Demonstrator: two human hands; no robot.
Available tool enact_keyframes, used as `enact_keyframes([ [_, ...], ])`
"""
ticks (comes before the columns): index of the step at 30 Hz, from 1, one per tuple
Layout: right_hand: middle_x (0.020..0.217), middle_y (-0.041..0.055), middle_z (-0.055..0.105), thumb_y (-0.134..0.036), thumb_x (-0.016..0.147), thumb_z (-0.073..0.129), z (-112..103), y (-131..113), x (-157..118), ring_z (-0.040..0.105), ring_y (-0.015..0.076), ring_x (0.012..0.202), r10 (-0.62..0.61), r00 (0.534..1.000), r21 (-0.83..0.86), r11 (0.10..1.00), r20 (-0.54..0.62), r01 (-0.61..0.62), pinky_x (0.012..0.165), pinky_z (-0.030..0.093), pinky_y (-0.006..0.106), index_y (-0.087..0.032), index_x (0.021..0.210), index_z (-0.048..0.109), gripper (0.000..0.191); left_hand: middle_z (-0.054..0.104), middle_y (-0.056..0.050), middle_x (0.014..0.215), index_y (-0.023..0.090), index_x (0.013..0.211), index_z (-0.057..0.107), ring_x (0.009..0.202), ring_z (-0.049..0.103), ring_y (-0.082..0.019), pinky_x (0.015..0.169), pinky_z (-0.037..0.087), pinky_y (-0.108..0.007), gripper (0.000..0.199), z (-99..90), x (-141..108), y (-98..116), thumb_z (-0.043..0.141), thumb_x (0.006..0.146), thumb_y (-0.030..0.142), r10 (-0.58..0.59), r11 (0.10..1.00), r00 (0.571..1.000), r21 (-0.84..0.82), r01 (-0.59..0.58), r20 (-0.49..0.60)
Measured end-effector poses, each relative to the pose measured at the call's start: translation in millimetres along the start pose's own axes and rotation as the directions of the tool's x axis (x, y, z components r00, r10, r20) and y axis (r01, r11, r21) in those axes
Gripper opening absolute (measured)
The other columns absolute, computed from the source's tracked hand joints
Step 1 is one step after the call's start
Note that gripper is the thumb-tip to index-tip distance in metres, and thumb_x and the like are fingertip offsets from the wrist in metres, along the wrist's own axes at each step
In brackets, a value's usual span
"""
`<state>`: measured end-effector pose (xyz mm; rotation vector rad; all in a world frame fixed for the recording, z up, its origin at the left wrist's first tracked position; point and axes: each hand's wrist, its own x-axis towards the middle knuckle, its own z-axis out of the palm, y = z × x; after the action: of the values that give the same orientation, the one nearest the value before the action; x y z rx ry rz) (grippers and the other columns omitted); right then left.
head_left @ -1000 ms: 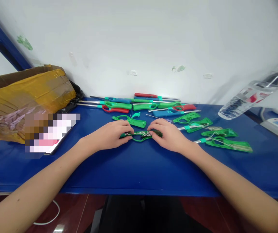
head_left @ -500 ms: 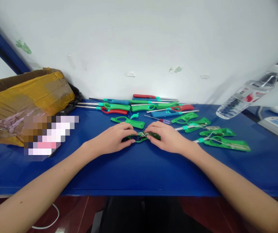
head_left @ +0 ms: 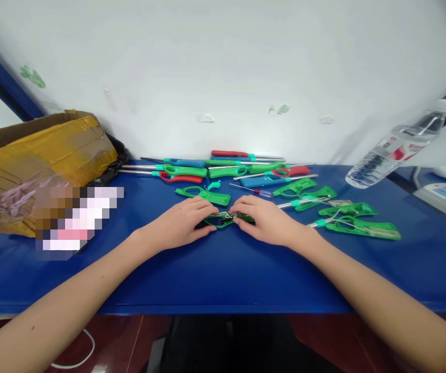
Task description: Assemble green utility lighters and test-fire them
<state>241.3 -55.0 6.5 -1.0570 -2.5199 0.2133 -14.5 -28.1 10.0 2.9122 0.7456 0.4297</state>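
Between my hands lies an opened green gas lighter half [head_left: 223, 221], with a thin white wire showing inside. My left hand [head_left: 186, 223] closes its fingers on the lighter's left end. On the other end, my right hand [head_left: 264, 220] grips the body, its fingertips at the wire. My fingers hide much of the piece. Just beyond sits a loose green lighter shell half [head_left: 207, 195] and a small turquoise trigger piece [head_left: 214, 185]. A screwdriver [head_left: 260, 192] with a clear purple handle rests behind my right hand.
Assembled lighters [head_left: 186, 171] in several colours lie along the wall. Opened green lighters [head_left: 366, 228] with metal tubes are at right. A tilted-looking water bottle [head_left: 390, 147] and a white device [head_left: 444, 202] stand farther right. A taped cardboard box [head_left: 44, 166] occupies the left of the blue table [head_left: 223, 280].
Both hands keep their hold on the lighter half, with only slight finger shifts. The whole view has moved a little.
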Motion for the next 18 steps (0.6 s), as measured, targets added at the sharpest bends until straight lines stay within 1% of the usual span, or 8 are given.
enact_keyframes([
  [4, 0.106, 0.0101, 0.068, -0.022, 0.095, 0.052, 0.2, -0.4, -0.4, 0.065, 0.0237, 0.097, -0.003, 1.0, 0.001, 1.0, 0.001, 0.003, 0.083, 0.054, 0.039, -0.02, 0.108, 0.068, 0.021, 0.067, -0.01, 0.111, 0.019, 0.115, 0.065, 0.105, 0.06, -0.024, 0.096, 0.049, -0.039, 0.026, -1.3, -0.1, -2.7, 0.054, 0.096, 0.034, 0.014, 1.0, 1.0, -0.014, -0.014, 0.002],
  [9, 0.107, 0.01, 0.067, -0.021, 0.095, 0.051, -0.2, -1.6, -0.3, 0.065, 0.0231, 0.098, 0.001, 1.0, 0.003, 1.0, 0.012, -0.001, 0.084, 0.054, 0.038, -0.02, 0.109, 0.068, 0.022, 0.066, -0.01, 0.109, 0.019, 0.113, 0.068, 0.104, 0.061, -0.023, 0.099, 0.048, -0.04, 0.026, -1.4, 0.7, -4.0, 0.053, 0.097, 0.034, 0.021, 1.0, 1.0, 0.006, -0.021, 0.005],
  [14, 0.108, 0.0105, 0.067, -0.021, 0.095, 0.051, 0.1, -1.8, -0.6, 0.065, 0.0231, 0.097, -0.006, 1.0, 0.008, 1.0, 0.01, 0.006, 0.084, 0.054, 0.038, -0.019, 0.11, 0.069, 0.023, 0.066, -0.01, 0.109, 0.021, 0.114, 0.07, 0.102, 0.061, -0.024, 0.095, 0.049, -0.04, 0.029, -0.6, 0.9, -3.8, 0.049, 0.099, 0.035, 0.048, 0.996, 0.998, 0.079, -0.05, 0.028],
  [18, 0.108, 0.01, 0.067, -0.023, 0.096, 0.05, 1.6, -2.0, -1.1, 0.065, 0.0224, 0.096, -0.001, 1.0, -0.004, 1.0, -0.001, 0.001, 0.084, 0.054, 0.037, -0.02, 0.111, 0.069, 0.024, 0.065, -0.011, 0.109, 0.019, 0.116, 0.069, 0.102, 0.06, -0.025, 0.091, 0.05, -0.041, 0.033, -1.1, 1.0, -1.7, 0.045, 0.101, 0.035, 0.082, 0.983, 0.996, 0.159, -0.086, 0.036],
])
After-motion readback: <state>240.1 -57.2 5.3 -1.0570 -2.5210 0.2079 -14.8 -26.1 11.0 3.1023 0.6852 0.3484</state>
